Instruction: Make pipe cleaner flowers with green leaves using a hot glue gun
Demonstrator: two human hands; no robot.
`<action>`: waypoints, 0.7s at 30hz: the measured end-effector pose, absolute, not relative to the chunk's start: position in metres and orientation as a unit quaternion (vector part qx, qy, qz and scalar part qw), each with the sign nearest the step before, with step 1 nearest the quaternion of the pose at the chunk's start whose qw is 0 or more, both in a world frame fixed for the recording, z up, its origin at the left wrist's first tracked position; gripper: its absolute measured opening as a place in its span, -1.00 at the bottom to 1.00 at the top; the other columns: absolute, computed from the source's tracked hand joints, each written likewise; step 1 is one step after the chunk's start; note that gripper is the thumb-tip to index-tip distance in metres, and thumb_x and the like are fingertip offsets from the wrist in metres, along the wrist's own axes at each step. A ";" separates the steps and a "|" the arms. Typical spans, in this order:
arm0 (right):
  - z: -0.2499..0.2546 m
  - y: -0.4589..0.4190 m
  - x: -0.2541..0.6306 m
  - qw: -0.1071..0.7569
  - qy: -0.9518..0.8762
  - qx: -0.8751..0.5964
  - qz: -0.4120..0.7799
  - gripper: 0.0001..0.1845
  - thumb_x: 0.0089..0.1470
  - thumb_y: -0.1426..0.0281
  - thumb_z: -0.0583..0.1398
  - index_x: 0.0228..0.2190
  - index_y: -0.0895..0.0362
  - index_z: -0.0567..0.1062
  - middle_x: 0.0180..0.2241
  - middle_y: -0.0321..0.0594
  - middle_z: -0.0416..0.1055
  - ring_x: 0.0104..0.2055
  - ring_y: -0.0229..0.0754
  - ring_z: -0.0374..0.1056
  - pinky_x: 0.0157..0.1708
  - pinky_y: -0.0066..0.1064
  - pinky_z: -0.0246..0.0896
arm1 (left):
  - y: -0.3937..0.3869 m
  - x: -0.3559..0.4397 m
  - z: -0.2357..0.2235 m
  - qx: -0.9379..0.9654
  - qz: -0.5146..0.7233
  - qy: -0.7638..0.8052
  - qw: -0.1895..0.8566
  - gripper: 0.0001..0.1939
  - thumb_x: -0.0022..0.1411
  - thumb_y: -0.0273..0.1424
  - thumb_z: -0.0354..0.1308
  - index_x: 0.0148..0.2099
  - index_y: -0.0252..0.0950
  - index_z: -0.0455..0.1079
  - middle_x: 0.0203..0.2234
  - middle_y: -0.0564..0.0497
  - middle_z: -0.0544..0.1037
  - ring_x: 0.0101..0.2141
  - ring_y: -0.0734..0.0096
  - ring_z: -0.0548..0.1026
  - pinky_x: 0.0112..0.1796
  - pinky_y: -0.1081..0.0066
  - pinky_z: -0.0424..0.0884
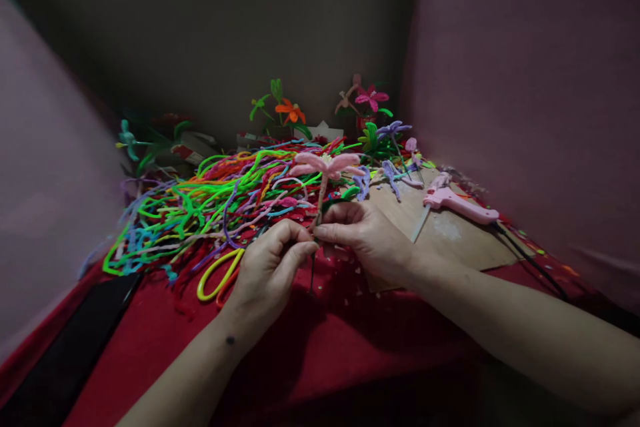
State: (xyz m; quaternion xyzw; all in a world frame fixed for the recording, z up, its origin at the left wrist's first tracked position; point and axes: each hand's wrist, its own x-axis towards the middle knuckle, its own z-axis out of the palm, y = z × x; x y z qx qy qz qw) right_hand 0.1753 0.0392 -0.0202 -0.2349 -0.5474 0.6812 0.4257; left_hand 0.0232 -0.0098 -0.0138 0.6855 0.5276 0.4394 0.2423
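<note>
A pink pipe-cleaner flower (327, 165) stands upright between my hands, its petals spread above a brownish wrapped stem. My right hand (367, 237) pinches that stem from the right, thumb and forefinger closed on it. From the left, my left hand (277, 263) pinches at the stem just below, fingertips close to those of the right. Dark thin wire shows under the fingers. A dark green leaf-like piece (345, 197) is beside the stem above my right hand. Exactly what lies between the left fingertips is partly hidden.
Loose coloured pipe cleaners (215, 193) are heaped at the left. On cardboard (465, 247) at the right lies a pink glue gun (460, 205), its cord trailing right. Finished flowers (290, 110) stand behind, purple petal pieces (391, 177) nearer. A black flat object (85, 340) rests on the red cloth (370, 340).
</note>
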 end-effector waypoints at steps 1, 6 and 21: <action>-0.019 0.037 0.175 0.437 -0.568 -0.241 0.655 -0.84 -0.12 0.38 0.28 -0.58 0.20 0.45 -0.64 -0.37 0.30 -0.61 -0.41 0.12 -0.59 -0.52 0.00 | -0.010 0.025 -0.015 0.655 0.447 0.543 0.276 -0.85 0.16 -0.40 0.09 -0.47 -0.28 0.30 -0.60 0.13 0.32 -0.55 0.53 0.25 -0.49 0.49 0.20; -0.022 0.029 0.173 0.488 -0.660 -0.278 0.499 -0.81 -0.04 0.35 0.26 -0.59 0.15 0.41 -0.57 -0.34 0.35 -0.50 -0.33 0.20 -0.45 -0.47 0.11 | -0.008 0.029 -0.017 0.531 0.491 0.547 0.421 -0.80 0.06 -0.31 0.20 -0.46 -0.33 0.33 -0.60 0.12 0.34 -0.55 0.56 0.24 -0.49 0.51 0.18; -0.021 0.030 0.173 0.506 -0.654 -0.282 0.487 -0.83 -0.06 0.33 0.28 -0.55 0.15 0.45 -0.63 -0.38 0.30 -0.59 -0.37 0.13 -0.56 -0.48 0.03 | -0.010 0.031 -0.016 0.530 0.505 0.546 0.406 -0.84 0.09 -0.35 0.19 -0.42 -0.31 0.32 -0.67 0.17 0.29 -0.64 0.63 0.18 -0.61 0.57 0.10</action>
